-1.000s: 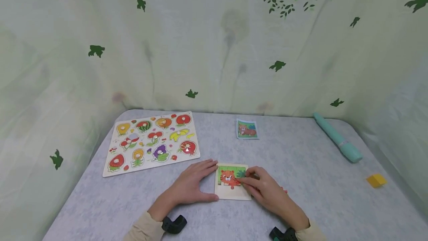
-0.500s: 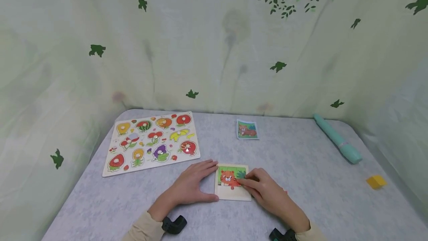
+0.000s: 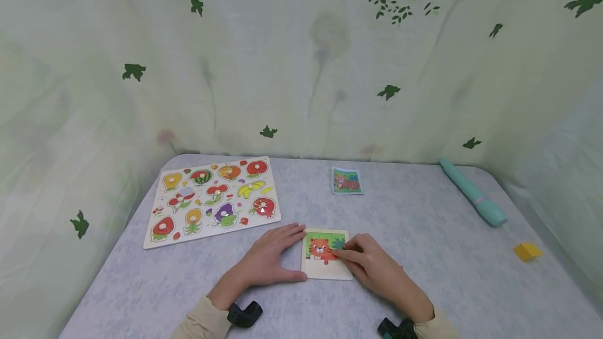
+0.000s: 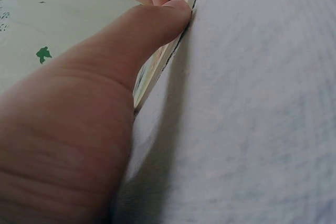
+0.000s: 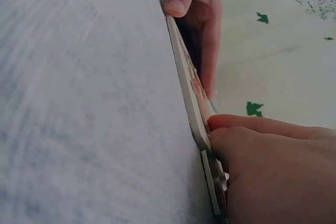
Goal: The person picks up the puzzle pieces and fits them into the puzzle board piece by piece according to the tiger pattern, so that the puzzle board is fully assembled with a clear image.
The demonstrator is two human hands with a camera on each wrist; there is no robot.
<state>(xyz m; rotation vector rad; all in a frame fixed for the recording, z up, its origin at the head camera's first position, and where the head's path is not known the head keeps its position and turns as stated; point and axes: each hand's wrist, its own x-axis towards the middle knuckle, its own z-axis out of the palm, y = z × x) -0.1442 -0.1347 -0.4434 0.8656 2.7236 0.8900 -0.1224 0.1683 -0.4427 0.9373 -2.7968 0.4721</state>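
Observation:
A small square jigsaw board point(image 3: 326, 273) with an orange tiger on green lies on the table between my hands. My left hand point(image 3: 266, 258) rests along its left side, fingertips at the far corner and thumb at the near corner. The left wrist view shows that thumb point(image 4: 165, 19) against the board's edge. My right hand point(image 3: 374, 266) pinches a puzzle piece point(image 3: 332, 256) at the tiger's right side between thumb and index finger, mostly covered by the fingers. In the right wrist view, another puzzle piece point(image 5: 210, 179) lies beside the board, under the right hand.
A fruit peg puzzle point(image 3: 214, 200) lies at the back left. A small tiger picture card point(image 3: 346, 181) is behind the board. To the right are a rolled turquoise mat point(image 3: 473, 192) and a yellow block point(image 3: 527, 251). A leaf-printed curtain point(image 3: 292, 67) hangs behind the table.
Both hands keep nearly the same places on the board. The right index and thumb stay at the tiger's side, and the whole head view shifts slightly.

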